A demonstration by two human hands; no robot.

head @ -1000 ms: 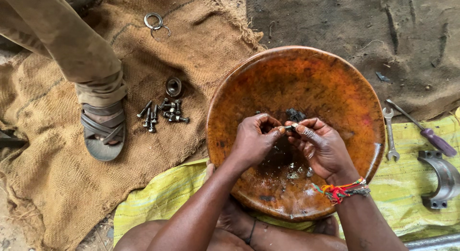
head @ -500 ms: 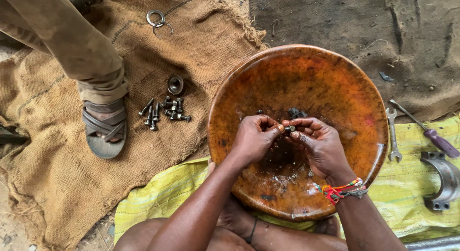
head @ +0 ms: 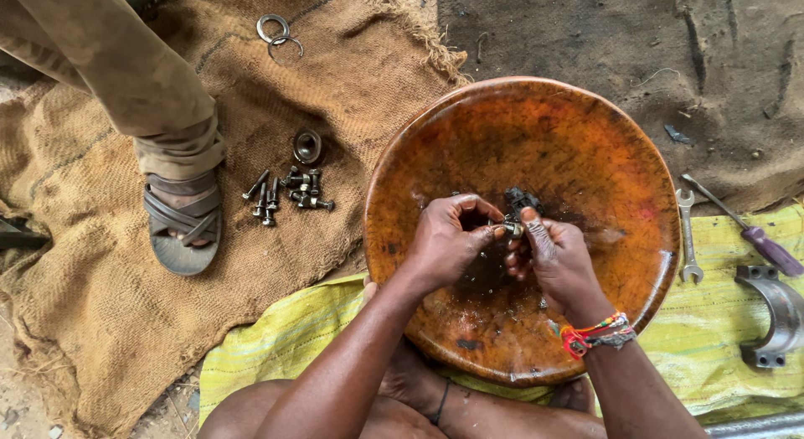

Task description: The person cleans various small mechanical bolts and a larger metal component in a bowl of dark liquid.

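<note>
Over the middle of a big round orange-brown basin [head: 586, 137], my left hand [head: 448, 238] and my right hand [head: 557, 259] meet. Both pinch one small metal bolt [head: 511, 229] between their fingertips. A dark metal part [head: 519, 198] lies in the basin just beyond my fingers. Dark oily liquid and small bits sit at the basin's bottom, partly hidden by my hands. A bright thread band is on my right wrist.
Several bolts [head: 289, 192] and a round metal cup [head: 306, 146] lie on burlap at the left, with two rings [head: 276, 30] farther up. Another person's sandalled foot [head: 180, 221] stands there. A spanner [head: 687, 234], purple-handled screwdriver [head: 749, 229] and curved metal bracket [head: 775, 313] lie right.
My right hand has turned, its fingers curling in and its thumb now on top of the bolt. My left hand still pinches the bolt. The dark part behind is now uncovered.
</note>
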